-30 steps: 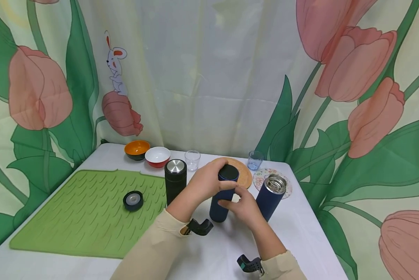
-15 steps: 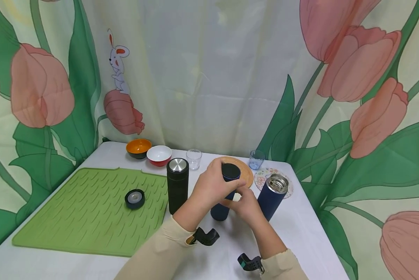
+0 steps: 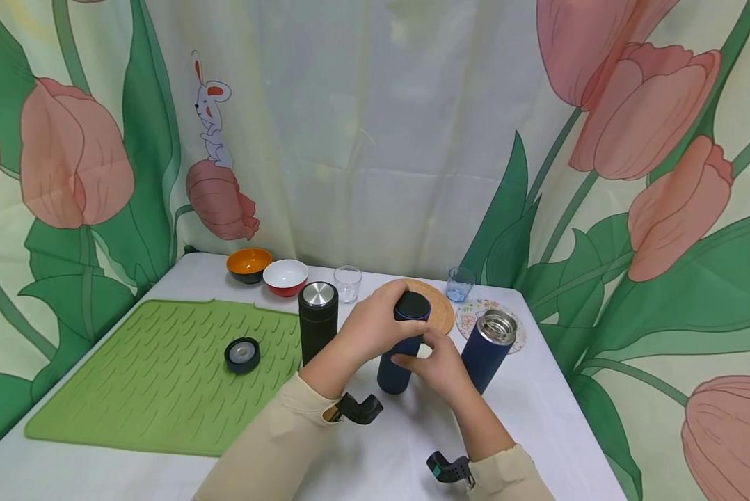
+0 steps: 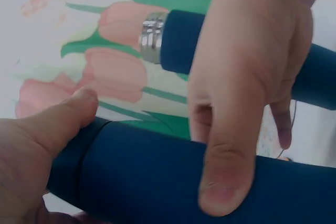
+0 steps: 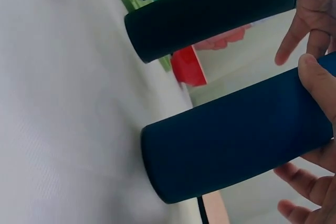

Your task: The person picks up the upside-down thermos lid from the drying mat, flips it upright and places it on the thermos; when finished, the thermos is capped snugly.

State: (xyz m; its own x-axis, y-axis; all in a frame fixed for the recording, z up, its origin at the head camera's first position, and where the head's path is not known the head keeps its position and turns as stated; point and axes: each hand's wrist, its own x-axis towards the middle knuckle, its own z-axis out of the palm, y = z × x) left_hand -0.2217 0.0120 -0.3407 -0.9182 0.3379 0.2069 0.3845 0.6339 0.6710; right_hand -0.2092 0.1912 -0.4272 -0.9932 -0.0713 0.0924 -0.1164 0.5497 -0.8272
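A dark blue thermos (image 3: 392,376) stands upright near the middle of the table. My left hand (image 3: 375,323) holds its lid (image 3: 412,305) from above, with the thumb across the lid in the left wrist view. Lower down, my right hand (image 3: 440,367) grips the bottle's body between thumb and fingers. To the right is an uncapped blue thermos (image 3: 484,355) with a bare metal neck. A black thermos (image 3: 318,323) with a silver-topped lid stands left of my left hand. A loose black lid (image 3: 242,355) lies underside up on the green mat (image 3: 131,390).
Along the back edge are an orange bowl (image 3: 248,261), a white-and-red bowl (image 3: 285,276), a clear glass (image 3: 348,284) and a bluish glass (image 3: 459,284). A round wooden board (image 3: 439,306) and a floral plate (image 3: 519,341) lie behind the bottles.
My left wrist swung right and lower at half a second ago, then came back left, with the fingers shifting round the lid. The right hand stays on the bottle's body.
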